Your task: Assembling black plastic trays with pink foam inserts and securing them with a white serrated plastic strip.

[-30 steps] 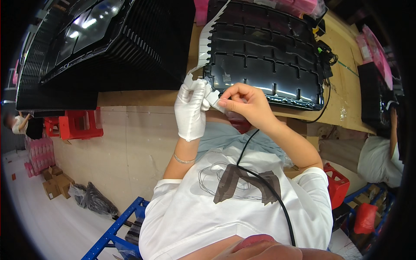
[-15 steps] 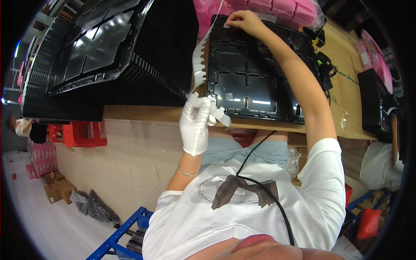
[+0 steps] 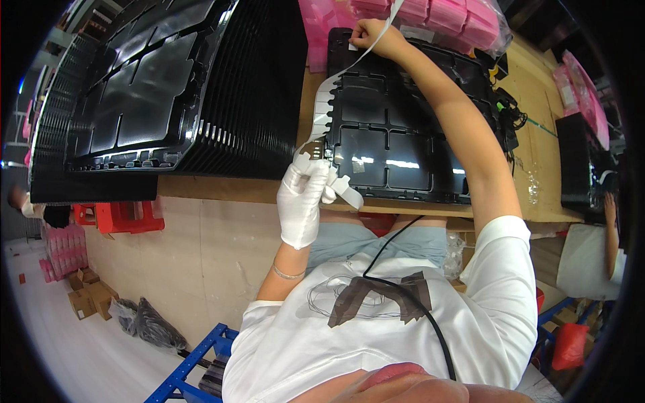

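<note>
My left hand (image 3: 301, 205), in a white glove, is closed on a white strip of label backing (image 3: 323, 107). The strip's short tail hangs to the right of the fingers, and its long part runs up beside the tray and curves over toward my right wrist. At the far left corner of a black plastic tray (image 3: 361, 138), my bare right hand (image 3: 377, 38) has its fingers curled and pressed on a small white label (image 3: 353, 47). Another small pale label (image 3: 358, 165) lies in the tray's near left compartment.
A tall stack of black trays (image 3: 144, 101) stands to the left on the table. Pink packing bags (image 3: 437, 17) lie behind my tray. Black cables (image 3: 514, 114) sit at its right, on the cardboard-covered table (image 3: 537, 151). Red stools (image 3: 127, 216) and a co-worker's arm (image 3: 610, 232) are farther off.
The strip's upper part has swung right, toward my right wrist. My right fingers stay at the tray's far left corner, and my left hand keeps its grip. The view has shifted slightly.
</note>
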Available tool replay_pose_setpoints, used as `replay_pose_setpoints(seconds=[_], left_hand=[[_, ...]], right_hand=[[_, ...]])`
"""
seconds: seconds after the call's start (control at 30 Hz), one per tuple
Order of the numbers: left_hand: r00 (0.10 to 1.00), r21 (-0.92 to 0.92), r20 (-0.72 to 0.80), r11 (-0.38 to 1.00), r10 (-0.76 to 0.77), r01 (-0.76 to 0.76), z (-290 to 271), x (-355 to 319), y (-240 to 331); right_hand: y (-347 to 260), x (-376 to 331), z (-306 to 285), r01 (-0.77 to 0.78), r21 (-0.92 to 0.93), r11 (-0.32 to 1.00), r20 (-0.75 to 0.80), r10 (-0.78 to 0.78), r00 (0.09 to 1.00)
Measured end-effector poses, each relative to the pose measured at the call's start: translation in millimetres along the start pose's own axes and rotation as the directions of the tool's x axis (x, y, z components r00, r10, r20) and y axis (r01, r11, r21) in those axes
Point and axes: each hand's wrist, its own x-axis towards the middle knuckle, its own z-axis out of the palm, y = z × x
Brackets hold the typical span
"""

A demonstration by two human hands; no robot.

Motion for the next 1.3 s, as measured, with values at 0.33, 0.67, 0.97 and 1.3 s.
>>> replay_pose_setpoints(seconds=[0.33,0.67,0.97,1.3], left_hand=[[0.996,0.109,0.071,0.993,-0.055,0.047,16,-1,7],[0.996,0.118,0.024,0.99,-0.083,0.08,25,-3,7],[0.998,0.077,0.063,0.997,0.018,-0.023,43,-5,-2],[0.988,0.198,0.063,0.969,0.141,-0.151,64,-3,-11]], right_hand=[[-10,-10,-5,-0.058,0.036,0.998,0.053,0.056,0.997],[-1,-93,-40,-0.143,0.987,-0.072,0.148,0.065,0.987],[-135,-256,-55,-0.464,0.865,0.194,0.432,0.186,0.883],[-84,-271,-104,0.234,0.425,0.874,-0.372,-0.066,0.926]])
